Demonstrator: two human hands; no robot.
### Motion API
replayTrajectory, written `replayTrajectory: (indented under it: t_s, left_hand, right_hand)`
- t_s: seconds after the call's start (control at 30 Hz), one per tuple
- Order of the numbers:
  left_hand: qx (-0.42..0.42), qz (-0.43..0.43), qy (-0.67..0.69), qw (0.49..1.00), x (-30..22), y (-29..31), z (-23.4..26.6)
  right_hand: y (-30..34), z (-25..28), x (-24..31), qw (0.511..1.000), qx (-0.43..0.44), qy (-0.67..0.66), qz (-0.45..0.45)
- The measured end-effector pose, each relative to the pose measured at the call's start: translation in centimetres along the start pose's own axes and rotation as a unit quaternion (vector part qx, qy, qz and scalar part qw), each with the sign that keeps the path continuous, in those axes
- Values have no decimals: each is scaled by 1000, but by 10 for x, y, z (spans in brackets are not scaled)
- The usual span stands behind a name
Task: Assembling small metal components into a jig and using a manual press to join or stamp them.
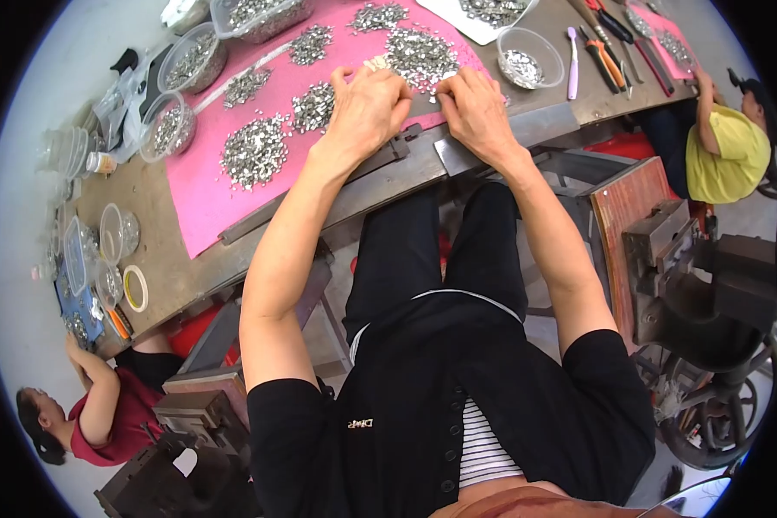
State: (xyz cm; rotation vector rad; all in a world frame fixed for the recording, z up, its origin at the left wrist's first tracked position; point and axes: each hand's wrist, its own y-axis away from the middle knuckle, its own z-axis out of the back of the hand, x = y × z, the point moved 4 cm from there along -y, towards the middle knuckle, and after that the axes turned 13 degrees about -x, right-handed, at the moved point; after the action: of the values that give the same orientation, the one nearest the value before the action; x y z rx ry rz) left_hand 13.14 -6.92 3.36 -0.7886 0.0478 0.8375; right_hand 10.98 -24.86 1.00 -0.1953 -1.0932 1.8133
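Note:
Both hands rest at the bench edge over a pink sheet (200, 200). My left hand (364, 114) is closed, its fingers curled down beside a pile of small silvery metal pieces (419, 59); what the fingertips grip is hidden. On the pile's near right side, my right hand (477, 116) is closed too, thumb and forefinger together, and anything between them is too small to make out. Under the left wrist lies a dark metal bar (388, 157). A flat metal plate (457, 157) juts from the bench edge below my right hand.
More metal-piece piles (255, 153) spread leftward on the sheet. Clear plastic tubs (531, 59) of pieces stand around it. To the right lie a purple toothbrush (571, 65) and orange-handled pliers (611, 65). Two co-workers sit nearby, in a yellow shirt (727, 155) and a red shirt (116, 419).

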Motion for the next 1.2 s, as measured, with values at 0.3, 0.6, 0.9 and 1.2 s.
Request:
replayTrajectory:
  t_s: [0.3,0.6,0.9,1.2]
  left_hand:
    - [-62,92,59,992,-12,64,55]
    - [-91,82,59,991,-16,72,52]
    - [-195,181,116,957,-17,79,61]
    - [-196,255,135,937,-19,91,60]
  right_hand:
    - [6,4,71,979,47,-193,49]
    - [11,-9,86,981,21,-161,108]
    - [9,-4,84,976,15,-158,150]
    - [3,17,12,996,-65,-48,-49]
